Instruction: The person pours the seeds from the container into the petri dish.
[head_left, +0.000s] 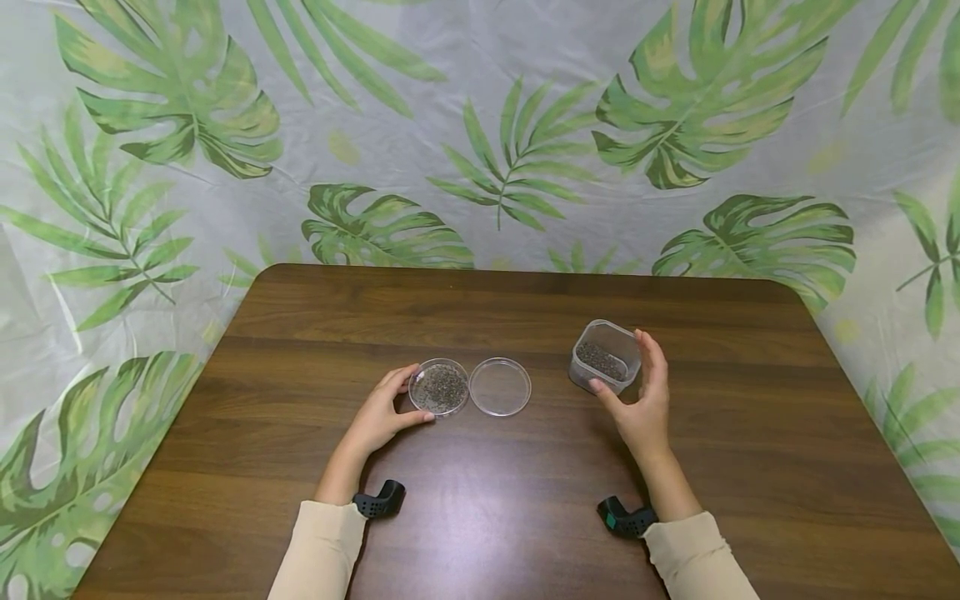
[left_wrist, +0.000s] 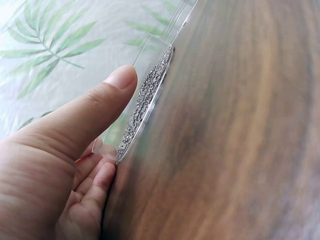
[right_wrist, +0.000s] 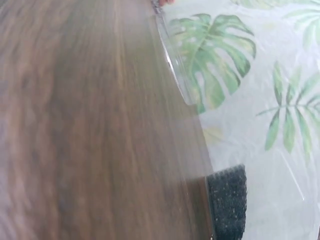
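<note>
My left hand (head_left: 382, 412) holds a round clear petri dish (head_left: 439, 387) by its side, thumb at the near rim and fingers at the far left. Dark grey granules (left_wrist: 145, 102) lie spread over the dish's bottom. Just to the right, a second clear round dish (head_left: 500, 387) rests on the table with nothing in it. Farther right, my right hand (head_left: 643, 408) grips a translucent plastic container (head_left: 609, 357) between thumb and fingers. Similar granules (head_left: 597, 360) cover part of its bottom. The right wrist view catches the container (right_wrist: 227, 205) at its lower edge, without the right hand.
A brown wood-grain table (head_left: 495, 517) carries everything. Behind it hangs a pale cloth (head_left: 525, 242) printed with green leaves. Black wrist-worn devices sit on the left wrist (head_left: 380, 499) and the right wrist (head_left: 626, 518), above the tabletop.
</note>
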